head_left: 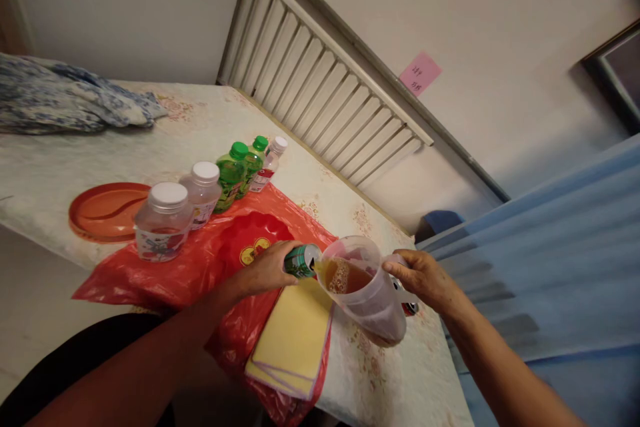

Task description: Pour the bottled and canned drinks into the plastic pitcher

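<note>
My left hand (273, 268) is wrapped round a green drink can (301, 261), which lies tipped over at the rim of a clear plastic pitcher (373, 310). Amber liquid runs from the can's mouth into the pitcher. Inside it, brown liquid (353, 277) with foam bubbles stands against the tilted wall. My right hand (420, 277) grips the pitcher's handle and keeps it leaning towards the can. Below the can lies a folded yellow cloth (293, 333). Behind the pitcher and partly hidden, a can (410, 307) shows some red and black.
A red plastic bag (165, 287) spreads under a red scalloped dish (235, 240). White-capped jars (165, 227), green bottles (231, 177) and an orange lid (107, 213) stand or lie to the left. Patterned fabric (70, 97) sits at the far left, a radiator (320, 73) behind, a blue curtain (540, 267) at right.
</note>
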Motion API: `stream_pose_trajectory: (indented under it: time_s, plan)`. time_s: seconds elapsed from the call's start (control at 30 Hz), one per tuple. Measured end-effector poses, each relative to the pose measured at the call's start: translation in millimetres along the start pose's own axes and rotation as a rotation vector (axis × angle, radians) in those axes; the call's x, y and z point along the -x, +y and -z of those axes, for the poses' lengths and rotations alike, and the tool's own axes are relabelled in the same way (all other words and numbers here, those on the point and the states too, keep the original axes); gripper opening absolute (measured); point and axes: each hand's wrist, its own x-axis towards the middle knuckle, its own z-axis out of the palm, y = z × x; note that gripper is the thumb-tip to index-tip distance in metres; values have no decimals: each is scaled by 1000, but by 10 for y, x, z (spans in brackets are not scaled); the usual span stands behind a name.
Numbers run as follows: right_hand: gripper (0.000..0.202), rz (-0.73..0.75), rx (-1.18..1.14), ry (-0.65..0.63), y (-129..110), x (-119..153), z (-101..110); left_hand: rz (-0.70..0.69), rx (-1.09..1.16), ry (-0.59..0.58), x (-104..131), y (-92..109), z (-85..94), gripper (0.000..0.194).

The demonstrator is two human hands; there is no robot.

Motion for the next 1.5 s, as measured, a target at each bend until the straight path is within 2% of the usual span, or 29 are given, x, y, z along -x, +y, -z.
stream_pose_trajectory:
  time_s: [1.07, 1.5]
  plan:
    - [53, -5, 14, -22, 2, -17, -9, -1, -30, -21, 6, -62, -15, 68]
    - [53, -17, -3, -32, -49, -4, -14, 22, -28, -39, 11, -17, 7, 66]
